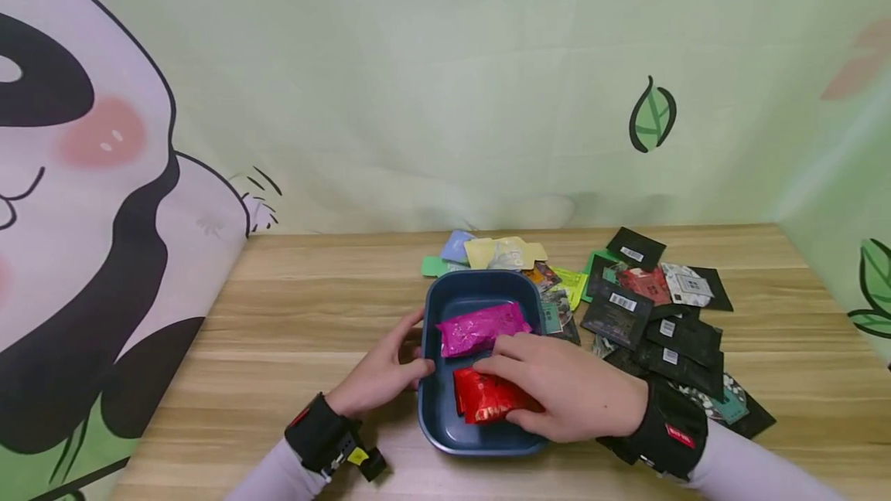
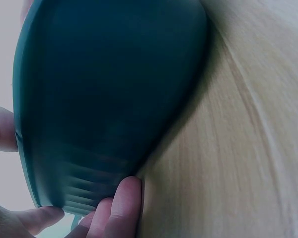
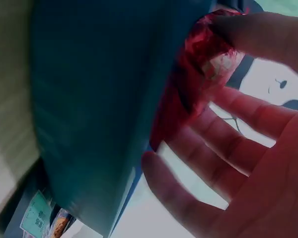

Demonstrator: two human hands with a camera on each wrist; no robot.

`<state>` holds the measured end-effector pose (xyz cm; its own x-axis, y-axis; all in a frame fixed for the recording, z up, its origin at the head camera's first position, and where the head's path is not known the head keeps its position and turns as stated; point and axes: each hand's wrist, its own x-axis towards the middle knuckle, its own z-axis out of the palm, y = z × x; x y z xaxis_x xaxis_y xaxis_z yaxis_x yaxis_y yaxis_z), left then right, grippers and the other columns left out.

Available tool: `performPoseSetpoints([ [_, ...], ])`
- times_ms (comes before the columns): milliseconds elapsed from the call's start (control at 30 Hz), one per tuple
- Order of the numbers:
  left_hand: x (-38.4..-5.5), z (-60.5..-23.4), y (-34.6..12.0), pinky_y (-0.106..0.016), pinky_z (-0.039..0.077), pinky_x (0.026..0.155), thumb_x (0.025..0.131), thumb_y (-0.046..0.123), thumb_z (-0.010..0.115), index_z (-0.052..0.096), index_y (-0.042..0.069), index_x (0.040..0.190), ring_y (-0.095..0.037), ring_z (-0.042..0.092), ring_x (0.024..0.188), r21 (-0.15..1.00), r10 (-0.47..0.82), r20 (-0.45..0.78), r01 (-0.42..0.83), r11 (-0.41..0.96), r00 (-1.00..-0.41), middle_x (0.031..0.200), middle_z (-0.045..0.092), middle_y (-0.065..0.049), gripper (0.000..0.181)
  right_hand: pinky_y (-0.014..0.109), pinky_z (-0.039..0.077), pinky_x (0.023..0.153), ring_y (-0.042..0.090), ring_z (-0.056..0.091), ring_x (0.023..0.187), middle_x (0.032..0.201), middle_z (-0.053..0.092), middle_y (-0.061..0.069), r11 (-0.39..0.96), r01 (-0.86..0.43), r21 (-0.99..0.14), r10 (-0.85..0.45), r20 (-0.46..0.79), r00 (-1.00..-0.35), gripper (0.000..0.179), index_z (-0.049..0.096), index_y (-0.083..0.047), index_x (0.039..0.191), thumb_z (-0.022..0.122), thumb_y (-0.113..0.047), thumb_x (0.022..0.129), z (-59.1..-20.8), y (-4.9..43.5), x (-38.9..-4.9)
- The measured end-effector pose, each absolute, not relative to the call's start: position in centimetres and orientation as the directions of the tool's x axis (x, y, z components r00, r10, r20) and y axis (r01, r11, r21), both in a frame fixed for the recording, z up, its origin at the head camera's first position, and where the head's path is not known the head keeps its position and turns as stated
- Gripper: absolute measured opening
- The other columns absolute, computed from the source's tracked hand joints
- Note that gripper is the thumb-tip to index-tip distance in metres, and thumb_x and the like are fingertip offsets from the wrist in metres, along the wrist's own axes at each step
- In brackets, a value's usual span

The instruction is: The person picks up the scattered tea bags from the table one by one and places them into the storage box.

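A dark blue plastic tub (image 1: 480,443) stands on the wooden table. My left hand (image 1: 386,369) holds it at the left side, thumb over the rim and fingers against the outer wall. In the left wrist view, fingertips (image 2: 123,206) touch the tub's wall (image 2: 114,89) near the table. My right hand (image 1: 564,385) grips a shiny red packet (image 1: 487,400) in the near half of the tub. The right wrist view shows the red packet (image 3: 188,89) between thumb and fingers, at the rim. A crinkled pink packet (image 1: 480,328) lies behind it inside the tub.
Several flat black packets (image 1: 619,315) with barcode labels lie scattered to the right, some overlapping. Yellow sachets (image 1: 508,252), a blue one (image 1: 456,246) and a green one lie behind the tub. A printed cloth backdrop (image 1: 418,122) rises at the table's back edge.
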<state>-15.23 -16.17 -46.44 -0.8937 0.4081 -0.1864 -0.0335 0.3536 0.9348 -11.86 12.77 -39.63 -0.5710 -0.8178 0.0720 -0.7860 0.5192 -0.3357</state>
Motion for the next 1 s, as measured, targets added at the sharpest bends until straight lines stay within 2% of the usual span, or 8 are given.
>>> performPoseSetpoints([
  [100, -15.3, -46.5, -16.2, -0.037, 0.056, 0.073, 0.091, 0.017, 0.062, 0.026, 0.02, 0.16, -0.03, 0.053, 0.111, 0.939, 0.412, -0.18, -0.032, 0.341, -0.893, 0.146, 0.046, -0.017, 0.078, 0.041, 0.045, 0.101, 0.01, 0.04, 0.13, 0.145, 0.045, -0.008, 0.532, -0.761, -0.371, -0.81, 0.037, -0.585, 0.083, 0.04, -0.029, 0.154, 0.06, -0.067, 0.083, -39.9, 12.8, -11.3],
  [200, -15.3, -46.5, -16.2, -0.037, 0.056, 0.073, 0.091, 0.017, 0.063, 0.027, 0.019, 0.16, -0.03, 0.054, 0.109, 0.942, 0.414, -0.176, -0.031, 0.335, -0.893, 0.145, 0.046, -0.017, 0.078, 0.047, 0.039, 0.107, 0.013, 0.028, 0.142, 0.158, 0.031, -0.008, 0.561, -0.733, -0.384, -0.785, 0.035, -0.619, 0.096, 0.029, -0.033, 0.159, 0.055, -0.078, 0.078, -39.7, 13.0, -11.1],
  [433, -15.1, -46.4, -16.1, -0.037, 0.055, 0.071, 0.09, 0.015, 0.064, 0.027, 0.019, 0.16, -0.029, 0.055, 0.108, 0.947, 0.409, -0.171, -0.036, 0.319, -0.896, 0.145, 0.046, -0.018, 0.079, 0.045, 0.035, 0.11, 0.013, 0.022, 0.146, 0.162, 0.023, -0.01, 0.602, -0.716, -0.353, -0.74, 0.09, -0.667, 0.097, 0.026, -0.035, 0.159, 0.057, -0.077, 0.077, -39.1, 14.2, -12.0],
  [667, -15.1, -46.4, -16.1, -0.037, 0.055, 0.071, 0.09, 0.013, 0.064, 0.027, 0.017, 0.159, -0.029, 0.056, 0.108, 0.948, 0.415, -0.166, -0.029, 0.316, -0.895, 0.145, 0.046, -0.019, 0.079, 0.047, 0.031, 0.113, 0.018, 0.025, 0.146, 0.162, 0.025, -0.004, 0.648, -0.694, -0.314, -0.684, 0.159, -0.712, 0.096, 0.034, -0.024, 0.158, 0.059, -0.073, 0.079, -39.0, 16.6, -14.0],
  [833, -15.1, -46.4, -16.1, -0.037, 0.055, 0.072, 0.09, 0.014, 0.064, 0.026, 0.018, 0.16, -0.03, 0.056, 0.11, 0.946, 0.415, -0.171, -0.031, 0.322, -0.894, 0.146, 0.046, -0.018, 0.079, 0.048, 0.037, 0.109, 0.023, 0.034, 0.141, 0.159, 0.032, 0.005, 0.676, -0.676, -0.293, -0.65, 0.195, -0.734, 0.097, 0.035, -0.018, 0.157, 0.06, -0.071, 0.08, -39.2, 18.6, -16.1],
  [1000, -15.1, -46.4, -16.1, -0.037, 0.055, 0.071, 0.09, 0.014, 0.064, 0.027, 0.019, 0.16, -0.029, 0.056, 0.109, 0.948, 0.411, -0.173, -0.037, 0.318, -0.895, 0.145, 0.047, -0.018, 0.079, 0.047, 0.039, 0.108, 0.025, 0.037, 0.14, 0.157, 0.035, 0.008, 0.709, -0.653, -0.266, -0.624, 0.196, -0.757, 0.096, 0.036, -0.016, 0.156, 0.06, -0.07, 0.081, -40.2, 20.4, -17.8],
])
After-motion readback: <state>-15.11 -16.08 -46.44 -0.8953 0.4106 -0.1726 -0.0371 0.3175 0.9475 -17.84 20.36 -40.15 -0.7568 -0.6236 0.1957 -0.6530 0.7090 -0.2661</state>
